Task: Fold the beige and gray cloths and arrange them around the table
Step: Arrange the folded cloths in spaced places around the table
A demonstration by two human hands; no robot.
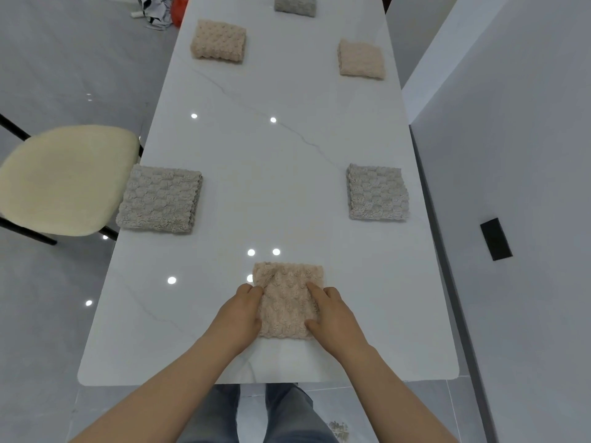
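White marble-look table, long, veined, w/ ceiling-light glints on top; gray tile floor around it. Items, L to R:

- chair: cream seat, black legs, at table's L side, seat edge just beside left gray cloth.
- left gray cloth: folded square, flat, at L edge, mid-length.
- floor clutter: red & dark bits on floor past far L corner; too small to ID.
- far-left beige cloth: folded, flat, L side nr far end.
- L hand: fingers curled over L edge of near beige cloth, gripping it.
- near beige cloth: folded, flat, centred nr near end, between both hands.
- far gray cloth: folded, at far end, partly cut off by frame top.
- R hand: laid on same cloth's R side, fingers straight on top, thumb by lower R corner; pressing, not clenched.
- far-right beige cloth: folded, R side nr far end.
- right gray cloth: folded square, R edge, opposite left one.
- wall: pale, along table's R side.
- black box: small dark rectangle on pale surface R of table.
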